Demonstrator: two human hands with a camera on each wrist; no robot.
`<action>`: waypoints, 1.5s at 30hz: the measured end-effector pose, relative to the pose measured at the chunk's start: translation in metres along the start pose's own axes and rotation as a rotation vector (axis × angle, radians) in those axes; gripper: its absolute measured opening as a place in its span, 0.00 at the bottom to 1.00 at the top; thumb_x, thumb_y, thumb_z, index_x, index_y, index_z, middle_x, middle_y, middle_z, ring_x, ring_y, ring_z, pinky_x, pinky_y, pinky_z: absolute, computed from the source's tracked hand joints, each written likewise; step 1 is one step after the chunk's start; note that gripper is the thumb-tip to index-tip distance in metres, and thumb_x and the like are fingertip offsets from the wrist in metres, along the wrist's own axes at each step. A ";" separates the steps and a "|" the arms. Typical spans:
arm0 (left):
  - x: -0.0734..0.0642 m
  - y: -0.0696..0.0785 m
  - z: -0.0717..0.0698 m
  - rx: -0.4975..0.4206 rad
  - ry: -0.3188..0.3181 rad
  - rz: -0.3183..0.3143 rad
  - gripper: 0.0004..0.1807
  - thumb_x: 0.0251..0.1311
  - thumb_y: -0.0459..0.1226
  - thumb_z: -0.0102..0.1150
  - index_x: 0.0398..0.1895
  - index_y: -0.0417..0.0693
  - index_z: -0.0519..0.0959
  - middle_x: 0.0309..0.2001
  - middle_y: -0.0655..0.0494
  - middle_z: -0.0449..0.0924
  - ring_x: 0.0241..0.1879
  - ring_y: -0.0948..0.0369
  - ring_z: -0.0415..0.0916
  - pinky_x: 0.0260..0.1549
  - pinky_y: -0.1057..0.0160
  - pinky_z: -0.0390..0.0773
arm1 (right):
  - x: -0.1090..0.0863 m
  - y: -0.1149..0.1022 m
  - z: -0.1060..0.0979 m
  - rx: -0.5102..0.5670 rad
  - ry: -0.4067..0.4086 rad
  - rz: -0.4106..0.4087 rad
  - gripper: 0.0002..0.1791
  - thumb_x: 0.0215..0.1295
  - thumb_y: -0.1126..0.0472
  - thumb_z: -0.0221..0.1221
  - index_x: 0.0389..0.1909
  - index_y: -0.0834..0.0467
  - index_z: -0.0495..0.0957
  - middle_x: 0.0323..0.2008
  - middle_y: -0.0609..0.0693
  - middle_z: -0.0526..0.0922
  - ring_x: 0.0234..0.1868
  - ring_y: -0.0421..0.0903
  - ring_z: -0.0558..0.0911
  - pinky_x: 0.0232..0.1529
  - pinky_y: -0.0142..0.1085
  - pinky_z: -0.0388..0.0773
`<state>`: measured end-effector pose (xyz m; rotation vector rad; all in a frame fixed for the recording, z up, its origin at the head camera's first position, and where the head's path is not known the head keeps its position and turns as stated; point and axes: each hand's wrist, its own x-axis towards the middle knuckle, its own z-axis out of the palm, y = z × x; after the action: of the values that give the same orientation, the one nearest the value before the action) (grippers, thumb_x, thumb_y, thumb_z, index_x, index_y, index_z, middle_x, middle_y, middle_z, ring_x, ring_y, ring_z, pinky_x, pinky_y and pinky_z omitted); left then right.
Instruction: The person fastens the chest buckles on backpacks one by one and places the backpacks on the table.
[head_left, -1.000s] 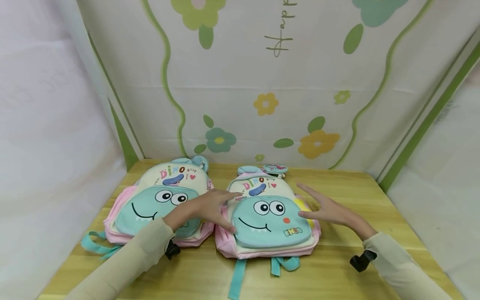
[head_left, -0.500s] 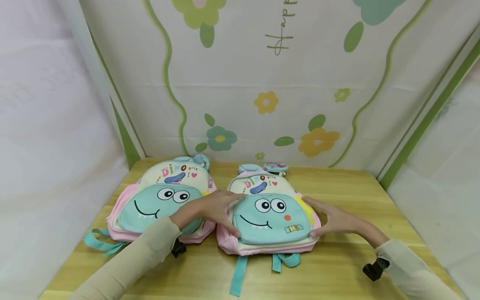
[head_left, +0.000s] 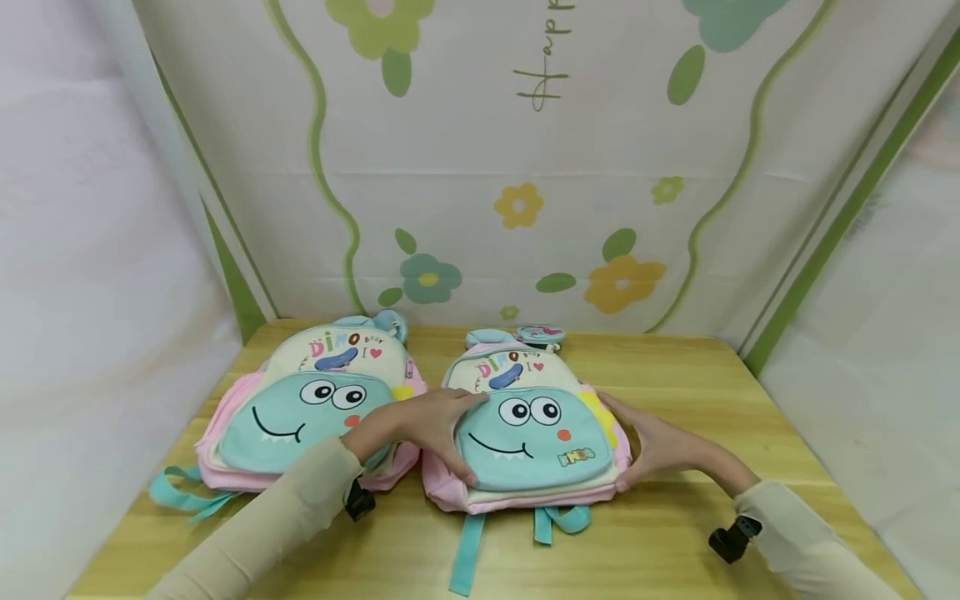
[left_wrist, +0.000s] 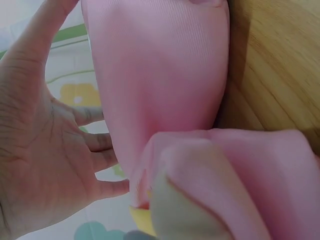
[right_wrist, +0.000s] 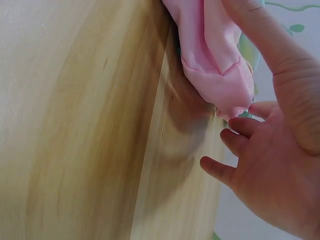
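Note:
Two matching children's dino backpacks lie face up on the wooden table. My left hand (head_left: 435,423) is at the left side of the right-hand backpack (head_left: 525,446), its thumb near the lower front pocket and its fingers by the upper edge. In the left wrist view the fairly straight fingers (left_wrist: 102,159) meet the pink side panel (left_wrist: 160,65). My right hand (head_left: 663,442) spans the opposite side, thumb at the lower corner. The right wrist view has its fingers (right_wrist: 235,142) spread, some of the tips at the pink fabric (right_wrist: 215,75). The left-hand backpack (head_left: 277,429) lies partly behind my left forearm.
Teal straps (head_left: 467,554) trail from the right-hand backpack toward the front of the table (head_left: 637,550). Another teal strap (head_left: 180,496) sticks out at the far left. A flower-printed cloth (head_left: 487,125) rises behind the table, with white cloth on both sides.
My right hand has come down and left to the right side of the right-hand backpack. My left hand has settled closer against the other side. The head view has shifted slightly.

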<state>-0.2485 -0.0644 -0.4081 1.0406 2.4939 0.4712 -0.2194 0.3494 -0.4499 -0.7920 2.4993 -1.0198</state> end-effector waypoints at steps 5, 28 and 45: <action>-0.002 -0.002 0.000 0.004 0.001 -0.014 0.69 0.38 0.67 0.76 0.82 0.53 0.53 0.77 0.51 0.60 0.75 0.50 0.59 0.72 0.45 0.64 | 0.005 0.002 0.006 0.044 -0.031 -0.010 0.81 0.39 0.52 0.84 0.83 0.46 0.31 0.83 0.56 0.42 0.80 0.61 0.51 0.74 0.31 0.52; 0.015 0.004 0.005 0.004 0.001 0.019 0.66 0.38 0.68 0.75 0.80 0.53 0.57 0.77 0.51 0.61 0.74 0.54 0.62 0.72 0.49 0.66 | -0.021 -0.013 -0.009 0.065 0.102 0.011 0.66 0.48 0.55 0.79 0.82 0.54 0.46 0.80 0.59 0.55 0.66 0.20 0.63 0.62 0.28 0.70; 0.021 0.018 0.015 -0.050 0.016 0.025 0.55 0.49 0.68 0.69 0.80 0.68 0.57 0.82 0.46 0.50 0.80 0.47 0.52 0.74 0.43 0.61 | -0.024 -0.051 -0.050 0.100 0.223 -0.108 0.54 0.57 0.66 0.72 0.81 0.47 0.53 0.78 0.53 0.61 0.71 0.28 0.67 0.63 0.22 0.68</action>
<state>-0.2436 -0.0349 -0.4179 1.0541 2.4724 0.5489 -0.2059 0.3609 -0.3767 -0.8319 2.5870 -1.3257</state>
